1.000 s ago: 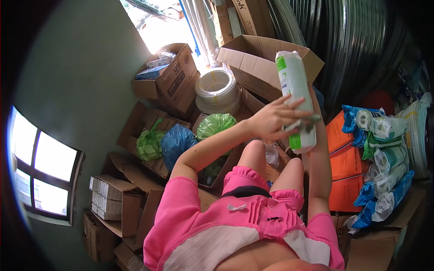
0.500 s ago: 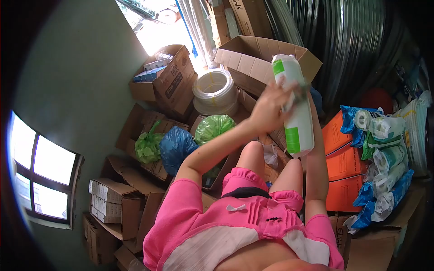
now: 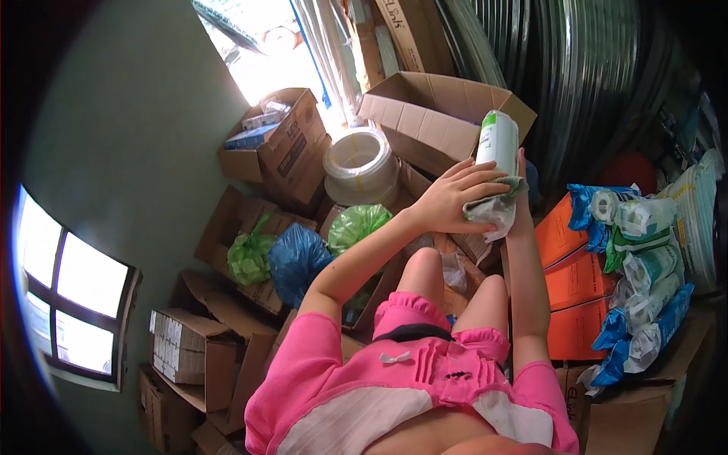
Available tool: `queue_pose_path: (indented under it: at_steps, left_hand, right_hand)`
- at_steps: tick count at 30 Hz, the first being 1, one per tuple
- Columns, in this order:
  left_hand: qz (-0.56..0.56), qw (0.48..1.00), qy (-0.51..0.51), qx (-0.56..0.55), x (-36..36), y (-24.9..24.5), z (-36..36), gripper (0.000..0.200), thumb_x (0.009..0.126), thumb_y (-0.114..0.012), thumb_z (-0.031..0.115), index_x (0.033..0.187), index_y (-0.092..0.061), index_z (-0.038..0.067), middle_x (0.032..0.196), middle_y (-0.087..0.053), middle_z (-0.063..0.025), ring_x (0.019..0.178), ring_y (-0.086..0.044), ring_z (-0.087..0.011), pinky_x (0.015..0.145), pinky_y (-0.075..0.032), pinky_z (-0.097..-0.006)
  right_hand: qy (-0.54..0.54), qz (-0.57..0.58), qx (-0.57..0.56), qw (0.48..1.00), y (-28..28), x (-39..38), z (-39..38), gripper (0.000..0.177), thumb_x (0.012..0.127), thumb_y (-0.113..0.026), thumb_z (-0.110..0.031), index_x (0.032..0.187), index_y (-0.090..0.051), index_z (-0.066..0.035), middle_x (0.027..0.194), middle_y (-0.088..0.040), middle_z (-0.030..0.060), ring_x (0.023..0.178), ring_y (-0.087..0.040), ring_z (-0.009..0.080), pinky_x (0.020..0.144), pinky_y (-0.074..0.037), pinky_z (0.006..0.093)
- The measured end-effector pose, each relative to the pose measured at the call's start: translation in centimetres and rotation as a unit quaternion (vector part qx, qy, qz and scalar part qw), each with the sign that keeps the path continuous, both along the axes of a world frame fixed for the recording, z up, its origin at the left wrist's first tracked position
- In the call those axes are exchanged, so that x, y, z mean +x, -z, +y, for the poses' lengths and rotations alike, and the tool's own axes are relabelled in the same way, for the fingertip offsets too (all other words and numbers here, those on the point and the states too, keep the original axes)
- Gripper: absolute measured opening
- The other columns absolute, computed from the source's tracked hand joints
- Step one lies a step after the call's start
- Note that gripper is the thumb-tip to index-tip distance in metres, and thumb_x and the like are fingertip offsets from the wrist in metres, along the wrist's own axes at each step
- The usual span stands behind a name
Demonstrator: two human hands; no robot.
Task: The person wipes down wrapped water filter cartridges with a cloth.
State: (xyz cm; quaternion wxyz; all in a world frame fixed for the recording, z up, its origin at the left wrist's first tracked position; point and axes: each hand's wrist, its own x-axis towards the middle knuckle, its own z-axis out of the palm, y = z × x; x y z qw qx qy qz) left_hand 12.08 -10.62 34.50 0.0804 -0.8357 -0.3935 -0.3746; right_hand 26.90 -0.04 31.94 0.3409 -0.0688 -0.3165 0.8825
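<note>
My left hand [image 3: 457, 199] lies with its fingers across a grey-green cloth [image 3: 494, 199], pressing it against the lower part of a white and green plastic-wrapped package [image 3: 499, 144]. Behind the package's right side is my right hand [image 3: 522, 199], supporting it; most of its fingers are hidden. The package's far end points up toward an open cardboard box [image 3: 417, 125]. Crumpled clear wrap shows at its near end, below the cloth.
Green [image 3: 250, 254] and blue [image 3: 297, 262] plastic bags sit among boxes at left, near a coil of white tubing [image 3: 356, 163]. Orange boxes [image 3: 572, 292] and several wrapped rolls [image 3: 644, 265] are at right. A barred window [image 3: 72, 292] is at far left.
The package has turned and looks shorter, its far end now lower in view. My left hand has come down to its near end with the cloth.
</note>
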Motion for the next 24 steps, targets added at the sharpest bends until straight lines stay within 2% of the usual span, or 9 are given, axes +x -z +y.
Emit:
queue_pose_path:
  at_steps: [4, 8, 9, 12, 15, 19, 20, 22, 24]
  left_hand:
    - [0.025, 0.999, -0.014, 0.037, -0.1, -1.0, -0.2, 0.065, 0.079, -0.078, 0.039, 0.135, -0.057, 0.017, 0.143, -0.054, -0.0070, 0.139, -0.045, -0.0294, 0.113, -0.032, -0.0551]
    - [0.003, 1.000, 0.015, 0.001, -0.5, -1.0, -0.5, 0.070, 0.073, -0.080, 0.035, 0.136, -0.056, 0.016, 0.147, -0.050, -0.0074, 0.143, -0.038, -0.0334, 0.114, -0.031, -0.0556]
    - [-0.027, 0.999, 0.037, -0.021, -0.6, -0.7, -0.5, 0.074, 0.070, -0.081, 0.035, 0.137, -0.056, 0.016, 0.150, -0.047, -0.0080, 0.146, -0.032, -0.0372, 0.115, -0.027, -0.0571]
    - [0.010, 0.996, 0.062, -0.057, -0.2, -1.2, -1.8, 0.077, 0.070, -0.081, 0.035, 0.140, -0.055, 0.018, 0.153, -0.043, -0.0086, 0.148, -0.027, -0.0396, 0.117, -0.023, -0.0584]
    - [0.066, 0.995, 0.022, -0.069, 0.1, -0.6, -1.8, 0.068, 0.078, -0.077, 0.031, 0.141, -0.054, 0.019, 0.156, -0.040, -0.0089, 0.149, -0.021, -0.0418, 0.119, -0.018, -0.0591]
    - [-0.062, 0.994, -0.085, -0.037, -1.1, -0.3, 1.8, 0.050, 0.093, -0.062, 0.020, 0.142, -0.053, 0.019, 0.157, -0.038, -0.0095, 0.150, -0.015, -0.0448, 0.119, -0.015, -0.0583]
    - [-0.126, 0.987, -0.097, -0.024, -1.4, -0.7, 2.7, 0.047, 0.092, -0.063, 0.019, 0.139, -0.057, 0.017, 0.158, -0.037, -0.0102, 0.150, -0.014, -0.0455, 0.119, -0.016, -0.0582]
    - [-0.137, 0.982, -0.129, 0.013, -1.6, -1.4, 3.2, 0.044, 0.090, -0.063, 0.017, 0.134, -0.060, 0.015, 0.154, -0.043, -0.0090, 0.149, -0.018, -0.0457, 0.119, -0.017, -0.0587]
    - [-0.067, 0.996, -0.055, 0.005, -0.9, -1.7, 2.1, 0.044, 0.089, -0.063, 0.017, 0.133, -0.062, 0.015, 0.151, -0.047, -0.0080, 0.149, -0.020, -0.0446, 0.119, -0.017, -0.0585]
  right_hand:
    - [-0.043, -0.011, 0.029, 0.999, 0.3, 0.6, 1.8, 0.068, 0.099, -0.044, -0.060, 0.140, -0.045, -0.006, 0.117, -0.061, 0.0129, 0.103, -0.066, 0.0229, 0.087, -0.057, 0.0384]
    - [-0.030, -0.059, 0.069, 0.995, -1.1, 1.2, 2.8, 0.064, 0.100, -0.050, -0.053, 0.140, -0.045, -0.003, 0.123, -0.062, 0.0146, 0.107, -0.066, 0.0240, 0.089, -0.057, 0.0387]
    - [-0.016, -0.074, 0.065, 0.995, -1.5, 1.6, 2.7, 0.063, 0.100, -0.050, -0.052, 0.140, -0.045, -0.003, 0.123, -0.062, 0.0148, 0.107, -0.066, 0.0243, 0.089, -0.057, 0.0389]
    - [0.005, -0.095, 0.049, 0.994, -1.6, 2.2, 3.0, 0.059, 0.100, -0.049, -0.048, 0.139, -0.047, -0.003, 0.122, -0.063, 0.0153, 0.106, -0.067, 0.0252, 0.089, -0.057, 0.0397]
    - [-0.004, -0.077, 0.034, 0.996, -1.2, 2.3, 2.9, 0.055, 0.101, -0.048, -0.045, 0.135, -0.051, -0.003, 0.119, -0.065, 0.0155, 0.103, -0.068, 0.0257, 0.087, -0.058, 0.0397]
    - [-0.002, -0.076, 0.068, 0.995, -1.0, 1.4, 1.5, 0.051, 0.102, -0.045, -0.046, 0.133, -0.055, -0.006, 0.116, -0.067, 0.0119, 0.100, -0.069, 0.0229, 0.084, -0.059, 0.0370]
    - [0.001, -0.080, 0.081, 0.993, -1.0, 1.1, 1.1, 0.051, 0.103, -0.045, -0.046, 0.133, -0.056, -0.007, 0.116, -0.067, 0.0107, 0.099, -0.069, 0.0219, 0.083, -0.059, 0.0361]
    - [0.013, -0.087, 0.047, 0.995, -0.7, 0.7, 0.5, 0.050, 0.103, -0.045, -0.048, 0.132, -0.056, -0.009, 0.114, -0.068, 0.0087, 0.096, -0.070, 0.0200, 0.082, -0.059, 0.0348]
    - [0.026, -0.066, 0.020, 0.997, -0.3, 0.4, 0.1, 0.052, 0.102, -0.046, -0.050, 0.131, -0.056, -0.009, 0.113, -0.068, 0.0089, 0.095, -0.070, 0.0196, 0.081, -0.060, 0.0344]
